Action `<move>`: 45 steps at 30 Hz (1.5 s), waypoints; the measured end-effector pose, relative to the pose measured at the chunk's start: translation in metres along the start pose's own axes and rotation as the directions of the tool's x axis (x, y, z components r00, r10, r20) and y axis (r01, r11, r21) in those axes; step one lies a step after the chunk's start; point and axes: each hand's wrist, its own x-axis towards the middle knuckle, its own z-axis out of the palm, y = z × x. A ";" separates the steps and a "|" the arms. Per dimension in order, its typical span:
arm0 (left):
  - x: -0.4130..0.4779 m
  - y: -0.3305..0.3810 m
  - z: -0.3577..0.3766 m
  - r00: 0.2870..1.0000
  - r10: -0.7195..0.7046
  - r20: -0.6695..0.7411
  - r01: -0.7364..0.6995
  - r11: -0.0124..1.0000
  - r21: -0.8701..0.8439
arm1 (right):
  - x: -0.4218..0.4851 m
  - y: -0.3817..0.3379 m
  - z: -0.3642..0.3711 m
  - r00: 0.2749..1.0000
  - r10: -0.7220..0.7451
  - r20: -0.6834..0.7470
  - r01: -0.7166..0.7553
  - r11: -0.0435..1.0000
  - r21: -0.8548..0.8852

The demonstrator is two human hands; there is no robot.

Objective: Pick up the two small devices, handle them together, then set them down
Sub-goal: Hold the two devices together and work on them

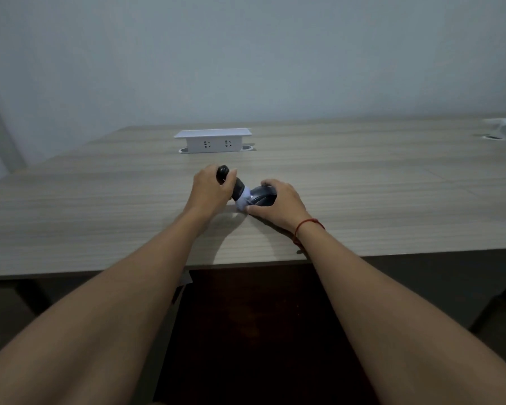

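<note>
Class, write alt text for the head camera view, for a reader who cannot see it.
Two bare hands hold small dark devices together over a pale wood-grain table: the left hand grips a black cylindrical device, the right hand covers a dark rounded device. A white socket box stands behind them.
</note>
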 end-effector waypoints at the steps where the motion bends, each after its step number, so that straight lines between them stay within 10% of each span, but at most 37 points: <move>1: 0.002 0.000 -0.003 1.000 0.023 0.019 -0.023 1.000 -0.003 | 0.000 -0.001 0.000 1.000 0.001 0.007 -0.001 1.000 0.013; 11: 0.005 -0.005 0.006 0.989 0.049 0.136 -0.068 0.988 0.137 | -0.005 -0.004 -0.002 0.998 -0.002 0.057 -0.002 0.998 0.064; 17: 0.010 0.023 0.000 0.996 0.036 -0.085 -0.042 0.996 -0.078 | -0.005 -0.005 -0.005 0.995 0.070 0.065 -0.077 0.991 0.113; 24: 0.013 0.002 0.013 0.985 -0.074 0.155 0.042 0.979 0.201 | -0.007 -0.006 -0.005 0.997 0.074 0.029 -0.077 0.988 0.133; 31: 0.012 0.026 0.007 0.999 0.045 -0.024 -0.046 0.998 -0.037 | -0.003 -0.006 -0.001 0.990 0.132 -0.043 -0.131 0.991 0.011; 38: 0.015 0.012 0.014 0.974 -0.028 0.226 -0.020 0.978 0.206 | -0.005 -0.005 -0.006 0.994 0.078 0.075 -0.090 0.981 0.170; 45: 0.019 0.038 0.005 0.983 0.113 0.145 -0.115 0.993 0.004 | -0.005 -0.006 -0.010 0.992 0.051 0.116 -0.073 0.977 0.199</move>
